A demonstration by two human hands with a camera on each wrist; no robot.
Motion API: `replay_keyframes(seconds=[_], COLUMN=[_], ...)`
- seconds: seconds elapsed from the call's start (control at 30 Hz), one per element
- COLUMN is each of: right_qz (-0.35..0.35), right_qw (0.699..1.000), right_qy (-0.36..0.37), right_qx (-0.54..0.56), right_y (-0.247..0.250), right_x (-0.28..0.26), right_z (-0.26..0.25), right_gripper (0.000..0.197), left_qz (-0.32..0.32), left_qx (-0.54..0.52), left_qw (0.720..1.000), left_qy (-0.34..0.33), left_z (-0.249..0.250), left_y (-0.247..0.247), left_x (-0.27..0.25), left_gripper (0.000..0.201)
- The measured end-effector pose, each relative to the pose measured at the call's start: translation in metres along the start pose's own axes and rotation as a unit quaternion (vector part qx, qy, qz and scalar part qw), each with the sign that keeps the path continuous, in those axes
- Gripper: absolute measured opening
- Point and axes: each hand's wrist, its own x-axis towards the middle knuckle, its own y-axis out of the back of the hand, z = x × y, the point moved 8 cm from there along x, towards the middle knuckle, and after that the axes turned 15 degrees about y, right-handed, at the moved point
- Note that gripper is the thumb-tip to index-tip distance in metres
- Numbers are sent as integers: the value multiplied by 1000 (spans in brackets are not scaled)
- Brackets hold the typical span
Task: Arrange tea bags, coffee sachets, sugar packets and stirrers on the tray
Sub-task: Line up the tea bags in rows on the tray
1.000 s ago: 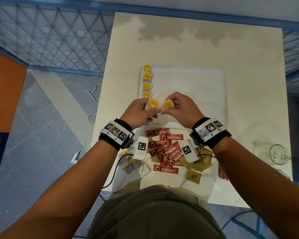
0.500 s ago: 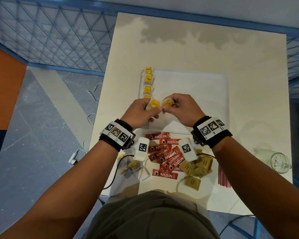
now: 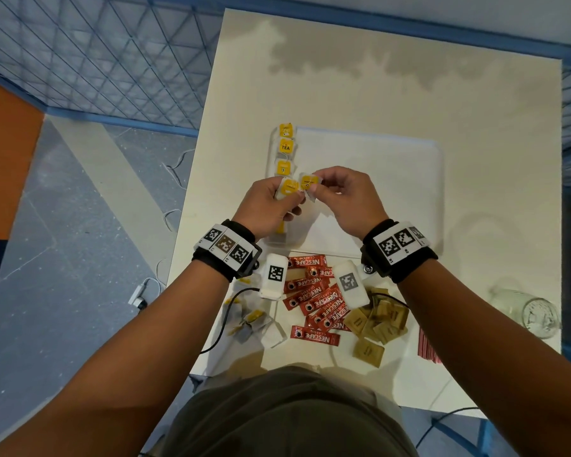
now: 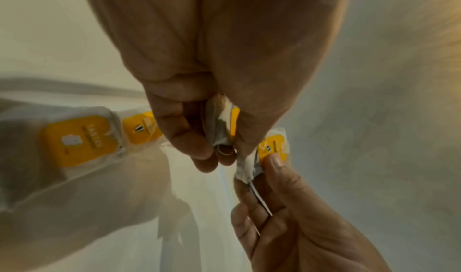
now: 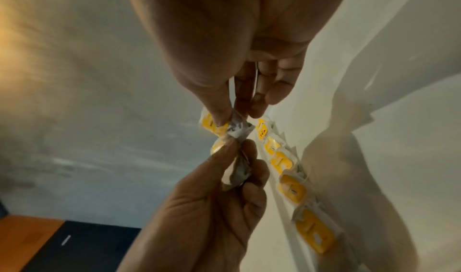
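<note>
While both hands hang over the tray's [image 3: 409, 179] near-left part, each pinches 1 tea bag. L hand [image 3: 264, 206] has thumb + curled fingers closed on a yellow-tagged tea bag [image 3: 289, 189]; R hand [image 3: 340, 199] pinches a 2nd tea bag [image 3: 309, 183] between thumb and forefinger, other fingers loosely curled behind. The 2 bags sit just beside each other, corners touching or nearly so; can't tell which. In the L wrist view the held bag [image 4: 222, 126] is folded between fingers, w/ the R hand's bag [image 4: 270, 146] right below it.

Along the tray's left edge runs a row of tea bags [image 3: 285, 148], yellow tags up, 3 in plain sight in the head view, more partly hidden by the L hand. On the table [image 3: 409, 77] nearer the person: loose tea bags [image 3: 251, 321], red coffee sachets [image 3: 317, 301], brown sugar packets [image 3: 379, 321], red stirrers [image 3: 426, 347] and a glass jar [image 3: 528, 311] on its side at right.
</note>
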Motion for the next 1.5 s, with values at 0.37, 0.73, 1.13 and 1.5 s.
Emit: replay_keyframes(seconds=[0.37,0.73,1.13,1.5], right_qz=[55,63,54,48], right_qw=[998,991,970,965], right_qy=[17,-51,-55,-58], right_qx=[-24,-104,-231,-252], right_y=[11,8,6,6], right_x=[49,122,142,144], right_z=[16,72,81,80], right_gripper=[3,6,8,11], left_qz=[23,42,66,58], left_qx=[-35,-85,-44,-31], left_qw=[998,993,995,996], left_qy=[39,69,67,65], left_z=[10,7,8,5], left_y=[16,26,36,36], left_x=[20,36,38,42], left_gripper=[27,24,20,13])
